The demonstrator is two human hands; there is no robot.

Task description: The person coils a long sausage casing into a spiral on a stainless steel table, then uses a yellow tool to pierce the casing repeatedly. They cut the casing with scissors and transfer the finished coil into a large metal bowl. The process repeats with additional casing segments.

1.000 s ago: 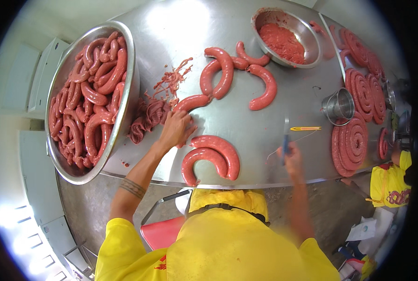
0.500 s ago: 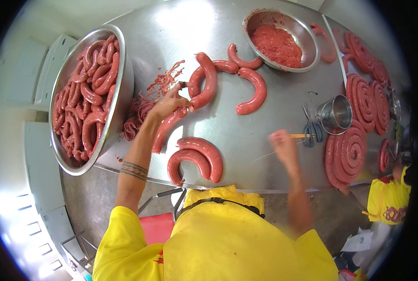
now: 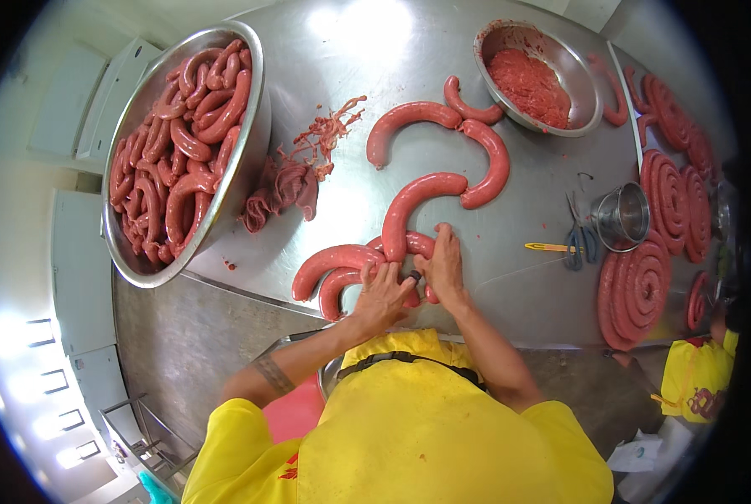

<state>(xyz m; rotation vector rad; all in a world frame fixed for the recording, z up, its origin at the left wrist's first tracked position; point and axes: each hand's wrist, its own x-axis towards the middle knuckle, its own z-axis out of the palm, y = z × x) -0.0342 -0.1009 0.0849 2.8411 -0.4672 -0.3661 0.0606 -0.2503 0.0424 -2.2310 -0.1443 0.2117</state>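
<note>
The arched sausage (image 3: 400, 212) lay at one o'clock from the nearer left hand (image 3: 381, 298), its long axis curving from six toward two; that hand's and the right hand's (image 3: 444, 270) fingers curled inward, any pinch undeterminable.

This looks like a meat-processing workroom: a broad metal table (image 3: 518, 311) fills the middle, strewn with plump red links (image 3: 404, 206), with a big metal tub (image 3: 259, 139) heaped with sausages (image 3: 186, 147) at its left and a metal bowl (image 3: 590, 105) of minced meat (image 3: 528, 87) at its far side. To the right lie coils of sausage (image 3: 637, 290), a small metal bucket (image 3: 621, 218) and blue-handled scissors (image 3: 574, 241). At least 2 people are here, a near person (image 3: 430, 428) in yellow clothes (image 3: 552, 449) and a co-worker (image 3: 693, 378) in yellow at the right, with pale cabinets (image 3: 83, 269) and a grey floor (image 3: 186, 336) on the left.
</note>
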